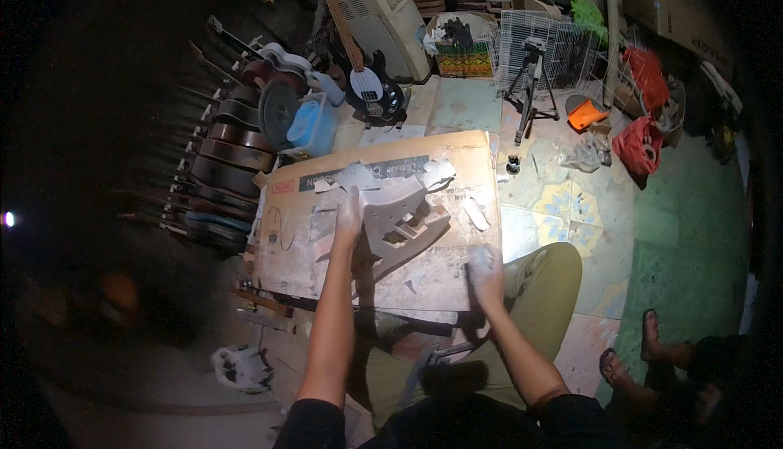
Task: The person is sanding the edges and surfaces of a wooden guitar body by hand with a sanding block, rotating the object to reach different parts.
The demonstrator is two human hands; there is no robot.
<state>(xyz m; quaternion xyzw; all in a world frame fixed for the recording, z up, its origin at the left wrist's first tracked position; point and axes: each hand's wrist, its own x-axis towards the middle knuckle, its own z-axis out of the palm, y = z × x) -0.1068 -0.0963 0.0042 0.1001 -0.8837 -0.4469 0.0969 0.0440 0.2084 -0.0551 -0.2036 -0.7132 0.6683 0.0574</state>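
An unpainted electric guitar body (391,225) with routed cavities lies on a flattened cardboard sheet (285,265) in front of me. My left hand (349,216) grips it at its left edge, thumb and fingers partly hidden. My right hand (485,269), dusty and whitish, is apart from the body, over the sheet's right edge. Its fingers are curled, and what they hold cannot be made out. Torn pale paper pieces (359,176) lie beyond the body; another white strip (475,214) rests to its right.
Several guitars (236,151) stand in a row at the left. A dark bass guitar (375,90) leans at the back, near a blue tub (314,127). Beyond are a small tripod (530,82) and a wire cage (563,57). Another person's feet (624,367) are at lower right.
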